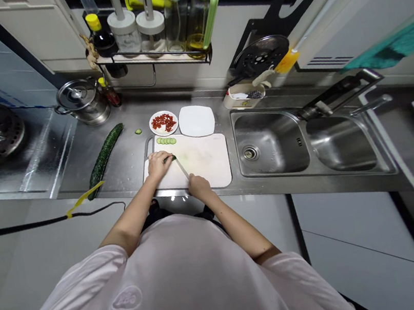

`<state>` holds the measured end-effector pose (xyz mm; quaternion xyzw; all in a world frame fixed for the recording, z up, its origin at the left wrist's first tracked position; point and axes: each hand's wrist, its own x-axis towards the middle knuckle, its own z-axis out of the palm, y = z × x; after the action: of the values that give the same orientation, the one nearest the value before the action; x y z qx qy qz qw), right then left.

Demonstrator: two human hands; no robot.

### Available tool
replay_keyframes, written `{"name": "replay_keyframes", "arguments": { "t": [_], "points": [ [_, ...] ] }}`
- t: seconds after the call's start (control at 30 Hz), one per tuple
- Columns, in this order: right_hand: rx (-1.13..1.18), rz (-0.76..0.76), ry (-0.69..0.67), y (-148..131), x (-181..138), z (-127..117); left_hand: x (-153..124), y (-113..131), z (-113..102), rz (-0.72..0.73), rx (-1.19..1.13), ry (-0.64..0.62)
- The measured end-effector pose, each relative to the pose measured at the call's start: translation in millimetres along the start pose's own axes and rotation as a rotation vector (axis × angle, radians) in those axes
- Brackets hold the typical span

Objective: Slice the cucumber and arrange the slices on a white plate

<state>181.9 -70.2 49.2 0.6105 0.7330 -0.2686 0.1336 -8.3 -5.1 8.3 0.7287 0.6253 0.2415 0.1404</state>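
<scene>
On the white cutting board [211, 162], my left hand [159, 165] is closed over a piece of dark green cucumber [169, 158], most of it hidden under the fingers. My right hand [199, 186] grips a knife [182, 168] by the handle, its blade slanting up to the cucumber's right end. Several pale green cucumber slices [166, 141] lie overlapped in a row along the board's upper left edge. A whole cucumber [106, 157] rests on the steel counter to the left, and a small cut end [138, 131] sits above the board.
Behind the board stand a plate of chopped red pieces [154, 129] and a bare white plate [196, 120]. A double sink [274, 165] is at the right. A lidded pot [85, 108] stands back left, below a condiment shelf [153, 57]. A black cord [27, 227] crosses the lower left.
</scene>
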Motion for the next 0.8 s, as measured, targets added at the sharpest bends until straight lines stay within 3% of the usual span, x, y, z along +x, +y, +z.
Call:
{"name": "replay_keyframes", "arguments": {
  "t": [0.8],
  "points": [
    [0.005,0.001,-0.049,13,-14,-6,1,9,-9,-0.041,0.018,-0.039]
  ]
}}
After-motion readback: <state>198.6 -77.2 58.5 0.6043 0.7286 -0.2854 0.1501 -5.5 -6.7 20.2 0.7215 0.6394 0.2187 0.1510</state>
